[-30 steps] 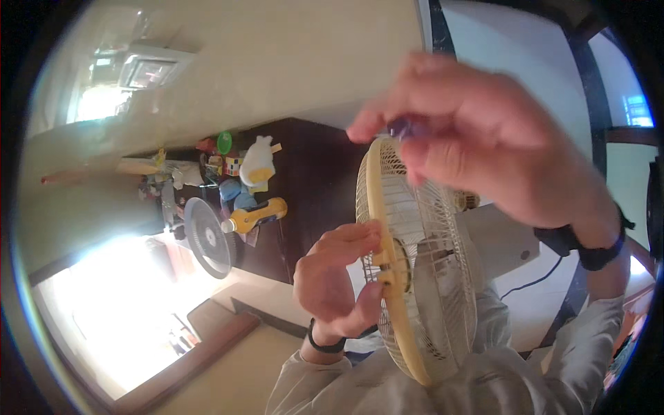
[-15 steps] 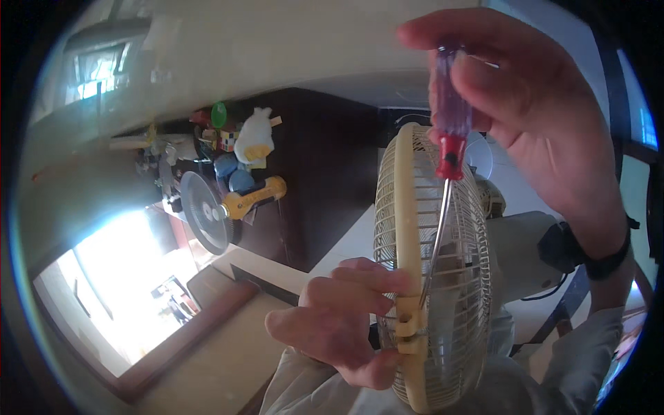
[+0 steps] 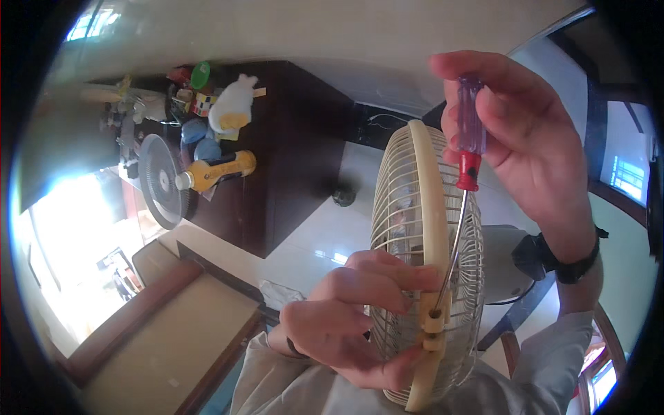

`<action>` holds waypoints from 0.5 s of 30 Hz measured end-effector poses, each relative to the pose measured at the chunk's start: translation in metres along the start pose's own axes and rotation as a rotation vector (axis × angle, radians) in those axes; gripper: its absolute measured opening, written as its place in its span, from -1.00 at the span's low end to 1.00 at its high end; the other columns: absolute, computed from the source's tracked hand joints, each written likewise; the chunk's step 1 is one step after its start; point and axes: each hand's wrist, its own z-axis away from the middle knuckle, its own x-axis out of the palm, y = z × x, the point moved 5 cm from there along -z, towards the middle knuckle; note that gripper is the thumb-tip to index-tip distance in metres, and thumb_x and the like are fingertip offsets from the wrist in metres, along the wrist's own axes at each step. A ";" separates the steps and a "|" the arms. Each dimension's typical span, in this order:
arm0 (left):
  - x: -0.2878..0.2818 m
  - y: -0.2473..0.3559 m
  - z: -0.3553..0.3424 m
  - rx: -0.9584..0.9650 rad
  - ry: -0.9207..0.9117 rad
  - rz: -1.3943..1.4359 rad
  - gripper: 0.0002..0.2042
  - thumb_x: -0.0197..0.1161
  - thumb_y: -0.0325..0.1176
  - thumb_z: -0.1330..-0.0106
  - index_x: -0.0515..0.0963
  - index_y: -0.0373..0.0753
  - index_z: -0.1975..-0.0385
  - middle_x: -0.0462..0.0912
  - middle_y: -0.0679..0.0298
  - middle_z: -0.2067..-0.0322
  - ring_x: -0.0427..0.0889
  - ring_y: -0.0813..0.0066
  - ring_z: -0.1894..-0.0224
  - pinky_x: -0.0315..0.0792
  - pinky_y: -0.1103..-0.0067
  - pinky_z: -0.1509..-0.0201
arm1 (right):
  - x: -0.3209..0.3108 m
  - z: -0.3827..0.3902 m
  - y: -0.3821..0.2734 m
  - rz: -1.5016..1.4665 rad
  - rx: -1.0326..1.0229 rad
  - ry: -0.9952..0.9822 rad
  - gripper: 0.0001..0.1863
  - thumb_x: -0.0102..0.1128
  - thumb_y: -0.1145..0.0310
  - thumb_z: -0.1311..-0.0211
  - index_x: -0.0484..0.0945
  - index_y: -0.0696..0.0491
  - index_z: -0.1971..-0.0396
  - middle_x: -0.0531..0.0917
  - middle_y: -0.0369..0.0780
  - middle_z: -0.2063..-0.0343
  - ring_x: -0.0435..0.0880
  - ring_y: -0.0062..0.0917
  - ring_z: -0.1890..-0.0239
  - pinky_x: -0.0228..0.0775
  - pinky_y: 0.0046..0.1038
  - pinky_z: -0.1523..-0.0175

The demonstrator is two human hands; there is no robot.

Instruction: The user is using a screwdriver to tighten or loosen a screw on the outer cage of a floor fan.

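My right hand (image 3: 536,138) grips a screwdriver by its clear purplish handle (image 3: 471,121) with a red collar; a dark watch is on that wrist. The steel shaft slants down to a cream clip (image 3: 433,319) on the rim of a fan guard (image 3: 430,200). Its tip meets the clip's upper edge; whether it sits inside cannot be made out. My left hand (image 3: 349,311) pinches the rim around the clip, fingers above and thumb below. The cream wire guard stands on edge, facing left, with a grey body (image 3: 503,257) behind it.
On the dark brown cabinet (image 3: 297,152) at left lie a yellow bottle (image 3: 220,171), a round grey translucent disc (image 3: 163,181), a white plush toy (image 3: 233,104) and small items. Tiled floor (image 3: 311,232) shows beyond the fan. A wooden-edged panel (image 3: 159,325) is at lower left.
The view has shifted, so fan and hands appear farther right and the cabinet farther left. Both hands keep their hold, and the screwdriver tip stays at the clip.
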 end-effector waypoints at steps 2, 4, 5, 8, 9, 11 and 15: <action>-0.001 -0.001 -0.002 -0.008 -0.002 0.017 -0.36 0.51 -0.49 0.08 0.12 -0.19 0.14 0.48 0.05 0.24 0.69 -0.05 0.18 0.40 0.24 -0.04 | 0.003 -0.001 0.002 -0.070 0.029 0.000 -0.54 0.08 0.26 -0.35 0.42 0.21 -0.15 0.56 -0.26 0.34 0.58 -0.62 0.30 0.49 -0.53 0.16; -0.001 -0.002 -0.004 0.011 -0.029 0.012 -0.36 0.51 -0.50 0.09 0.12 -0.18 0.15 0.48 0.06 0.25 0.69 -0.06 0.19 0.44 0.24 0.01 | 0.007 -0.004 0.003 -0.109 0.105 0.046 -0.55 0.08 0.27 -0.35 0.42 0.21 -0.14 0.56 -0.26 0.35 0.58 -0.61 0.30 0.49 -0.53 0.16; -0.001 -0.002 -0.005 0.008 -0.032 0.022 -0.36 0.51 -0.50 0.09 0.12 -0.18 0.15 0.48 0.06 0.25 0.69 -0.06 0.19 0.44 0.24 0.01 | 0.007 -0.004 0.006 -0.156 0.176 0.086 -0.56 0.07 0.27 -0.36 0.42 0.21 -0.14 0.56 -0.27 0.36 0.58 -0.61 0.30 0.49 -0.52 0.15; 0.000 -0.001 -0.006 0.015 0.000 -0.006 -0.35 0.51 -0.50 0.09 0.11 -0.18 0.14 0.48 0.06 0.25 0.69 -0.05 0.20 0.46 0.23 0.06 | 0.002 -0.004 0.009 -0.209 0.178 -0.079 -0.60 0.07 0.31 -0.36 0.45 0.21 -0.11 0.57 -0.29 0.33 0.59 -0.64 0.28 0.50 -0.54 0.11; 0.000 0.000 -0.006 0.007 0.018 0.001 -0.35 0.51 -0.49 0.10 0.11 -0.17 0.13 0.48 0.06 0.25 0.69 -0.05 0.20 0.45 0.24 0.07 | 0.001 -0.004 0.010 -0.211 0.180 -0.077 -0.60 0.07 0.31 -0.36 0.45 0.21 -0.11 0.57 -0.29 0.33 0.59 -0.64 0.28 0.50 -0.54 0.11; 0.000 -0.002 -0.006 -0.007 0.033 0.019 -0.34 0.52 -0.49 0.10 0.11 -0.17 0.13 0.48 0.06 0.25 0.69 -0.04 0.21 0.45 0.24 0.07 | -0.003 -0.002 0.017 -0.208 0.264 -0.020 -0.64 0.08 0.37 -0.35 0.48 0.21 -0.08 0.59 -0.30 0.33 0.59 -0.69 0.28 0.52 -0.58 0.08; -0.001 -0.006 -0.008 -0.015 0.011 -0.011 -0.34 0.53 -0.46 0.09 0.10 -0.15 0.14 0.47 0.09 0.25 0.69 -0.02 0.20 0.44 0.25 0.07 | -0.010 -0.001 0.024 -0.187 0.320 0.064 -0.67 0.07 0.42 -0.35 0.50 0.21 -0.05 0.64 -0.27 0.26 0.62 -0.72 0.25 0.55 -0.60 0.06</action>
